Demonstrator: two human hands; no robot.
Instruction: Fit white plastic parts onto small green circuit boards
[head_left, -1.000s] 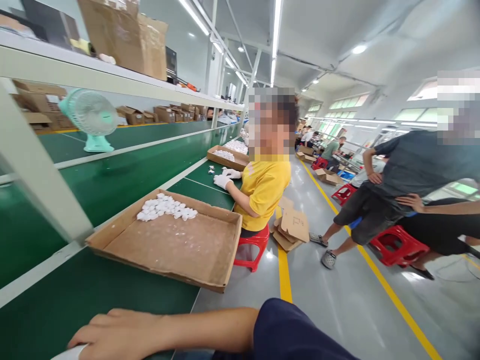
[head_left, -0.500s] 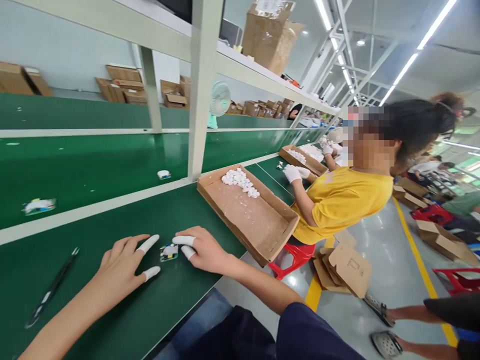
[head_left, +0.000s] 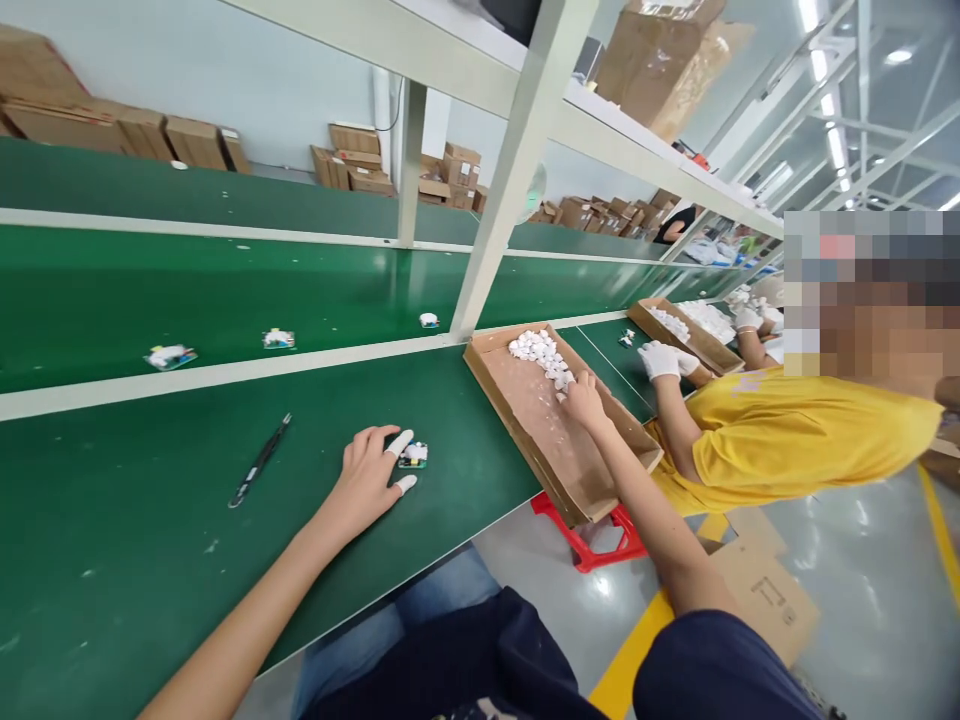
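White pieces [head_left: 537, 350] at right hand [head_left: 586, 403], circuit board [head_left: 414, 456] by left hand [head_left: 369, 476]

The pale wall [head_left: 225, 80] is lined with cardboard boxes [head_left: 196, 142]; the grey floor [head_left: 870, 580] is striped yellow; ceiling lights [head_left: 835, 147] are lit.

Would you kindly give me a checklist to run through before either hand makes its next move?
1. Board lying on the bench by the left hand: ok.
2. White covers on the left thumb and index finger: ok.
3. Right hand at the white pieces in the tray: ok; whether it grips one, cannot tell.
4. Tray fully on the bench: not ok, its near end juts past the edge.
5. Tweezers lying apart from the left hand: ok.
6. Co-worker's gloved hands outside this tray: ok.
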